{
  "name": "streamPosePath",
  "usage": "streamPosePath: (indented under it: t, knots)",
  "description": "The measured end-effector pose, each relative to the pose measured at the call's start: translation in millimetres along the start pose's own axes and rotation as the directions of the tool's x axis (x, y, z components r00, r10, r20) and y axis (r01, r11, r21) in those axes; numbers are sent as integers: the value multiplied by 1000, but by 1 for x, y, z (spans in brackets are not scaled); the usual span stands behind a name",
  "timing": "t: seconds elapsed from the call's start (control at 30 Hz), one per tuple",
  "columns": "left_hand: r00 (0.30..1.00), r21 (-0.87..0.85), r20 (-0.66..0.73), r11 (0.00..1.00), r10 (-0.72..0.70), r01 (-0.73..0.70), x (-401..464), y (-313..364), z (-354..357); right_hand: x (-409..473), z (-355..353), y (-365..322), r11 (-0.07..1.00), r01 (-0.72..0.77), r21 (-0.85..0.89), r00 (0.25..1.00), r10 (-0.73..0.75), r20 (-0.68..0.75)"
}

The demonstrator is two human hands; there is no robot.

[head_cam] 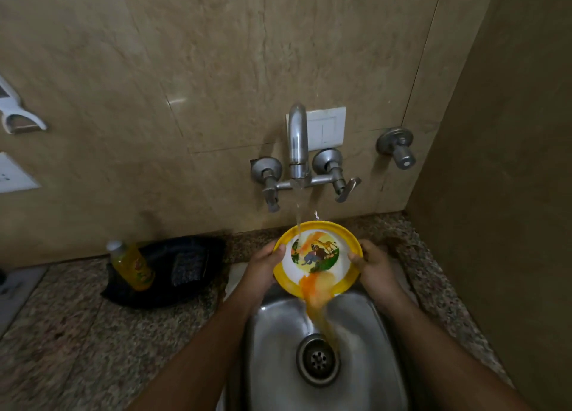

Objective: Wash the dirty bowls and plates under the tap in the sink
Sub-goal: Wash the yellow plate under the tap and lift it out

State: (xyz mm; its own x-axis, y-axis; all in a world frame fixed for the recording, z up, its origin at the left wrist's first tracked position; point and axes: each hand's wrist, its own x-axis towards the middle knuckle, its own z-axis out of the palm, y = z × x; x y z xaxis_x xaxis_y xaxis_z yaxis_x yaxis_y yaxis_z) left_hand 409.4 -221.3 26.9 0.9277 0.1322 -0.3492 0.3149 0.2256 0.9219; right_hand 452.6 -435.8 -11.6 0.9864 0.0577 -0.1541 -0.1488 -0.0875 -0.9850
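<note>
Yellow-rimmed plate [318, 255] tilted over back edge of sink [380, 333], under tap [297, 141] stream. Left hand [263, 265] grips plate's left rim, right hand [373, 266] grips right rim. Orange water runs off plate toward drain [318, 358]. Yellow bottle [133, 266] on dark cloth [182, 268] at counter [77, 333] back edge, left of sink.

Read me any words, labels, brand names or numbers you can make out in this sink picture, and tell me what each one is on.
No text here can be read.
Yellow plastic bottle with a white cap: a printed label, too blurred to read.
Yellow-rimmed white plate with an animal picture: a cartoon print only, no legible words.
Black bag on the counter: a patch or tag, too dark and small to read.
White wall plate behind the tap: blank.
</note>
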Motion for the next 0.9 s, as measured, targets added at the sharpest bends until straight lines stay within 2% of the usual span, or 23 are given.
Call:
streamPosePath:
  t: [0.2, 0.33, 0.53, 0.7, 0.73, 0.77, 0.8, 0.87, 0.9]
  knots:
    - [991, -6, -81, 994, 105, -106, 13, -19, -16, 7, 16, 9, 969, -138, 205, 990, 130, 51]
    - [984, 19, -68, 986, 165, -164, 12, -18, -20, 10, 26, 9, 975, -158, 153, 987, 154, 40]
    - [968, 41, -128, 976, 216, -212, 10, -6, -20, 10, 36, 9, 961, -227, 156, 973, 218, 74]
    - [981, -15, -139, 991, 132, -136, 13, -10, -7, 5, 35, 19, 963, -247, 105, 969, 243, 46]
    - [980, 22, -152, 992, 129, -127, 14, -13, -4, 3, 35, 22, 971, -228, 70, 973, 226, 42]
    - [977, 74, -162, 989, 142, -131, 16, -16, 0, 1, 33, 24, 984, -172, -35, 985, 173, 20]
    - [970, 130, -175, 981, 169, -147, 17, -17, 4, 0, 31, 24, 973, -85, -213, 996, 83, -20]
    - [958, 178, -217, 973, 186, -148, 20, -17, 10, -7, 28, 20, 837, 96, -539, 983, -164, -79]
    - [958, 183, -230, 974, 173, -132, 23, -17, 12, -11, 29, 17, 762, 198, -617, 958, -284, -44]
